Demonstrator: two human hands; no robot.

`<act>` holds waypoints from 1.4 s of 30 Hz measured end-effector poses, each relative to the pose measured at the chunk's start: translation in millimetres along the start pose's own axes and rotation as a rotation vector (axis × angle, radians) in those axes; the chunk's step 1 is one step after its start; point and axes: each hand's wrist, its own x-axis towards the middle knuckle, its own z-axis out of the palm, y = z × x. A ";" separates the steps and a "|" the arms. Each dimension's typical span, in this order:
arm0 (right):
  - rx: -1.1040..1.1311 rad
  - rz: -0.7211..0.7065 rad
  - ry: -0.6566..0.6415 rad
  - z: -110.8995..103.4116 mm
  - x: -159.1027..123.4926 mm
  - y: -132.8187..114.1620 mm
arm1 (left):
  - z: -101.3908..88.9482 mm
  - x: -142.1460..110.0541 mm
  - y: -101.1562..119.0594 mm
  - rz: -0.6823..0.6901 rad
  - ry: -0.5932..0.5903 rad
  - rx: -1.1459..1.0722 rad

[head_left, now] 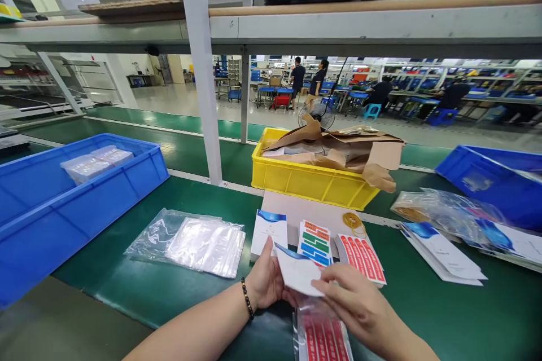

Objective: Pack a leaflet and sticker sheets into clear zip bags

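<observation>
A white booklet [297,273] with a blue band is between my hands, tilted over the bench. My left hand [267,277] grips its left side, thumb on top. My right hand [353,299] pinches its lower right corner. Just below the booklet lies a clear plastic bag [324,335] with red sticker strips showing through; its upper part is hidden by my hands. Close behind stand a stack of booklets [269,231], sticker sheets in orange, green and blue [314,241], and red sticker sheets [362,258]. Yellow rubber bands [353,222] rest beside them.
Clear plastic bags [205,242] lie left on the green bench [190,299]. A blue bin [105,197] holds wrapped packs. Brown paper fills a yellow bin [313,180]. More booklets [444,251] and another blue bin [499,180] are right. A white post [203,84] rises behind.
</observation>
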 end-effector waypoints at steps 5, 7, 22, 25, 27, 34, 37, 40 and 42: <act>0.038 0.305 0.052 2.2 -1.8 34.0 | 4.8 -3.1 -11.5 -0.023 0.061 0.204; -0.141 0.562 0.145 10.9 3.5 67.1 | 3.6 -2.7 -13.7 -0.051 0.047 0.242; 0.149 0.744 0.489 15.4 6.3 113.9 | -8.7 3.9 -18.6 -0.063 0.106 0.272; 0.261 0.823 0.643 2.9 -6.1 108.7 | -7.7 4.4 -19.4 -0.018 0.155 0.235; 0.472 0.868 0.623 1.1 -10.4 97.2 | -6.3 4.7 -20.1 0.015 0.170 0.209; 0.670 0.805 0.169 37.8 -3.9 42.2 | -2.1 5.7 -21.6 0.075 0.232 0.106; 0.490 0.736 0.127 43.8 -3.5 38.3 | -1.1 4.2 -20.3 0.096 0.153 0.174; 0.260 0.686 0.160 32.7 -12.9 50.3 | -1.6 2.0 -18.8 0.089 0.063 0.219; 0.031 0.701 0.255 22.0 -22.7 62.7 | -3.0 0.8 -18.0 0.068 0.047 0.187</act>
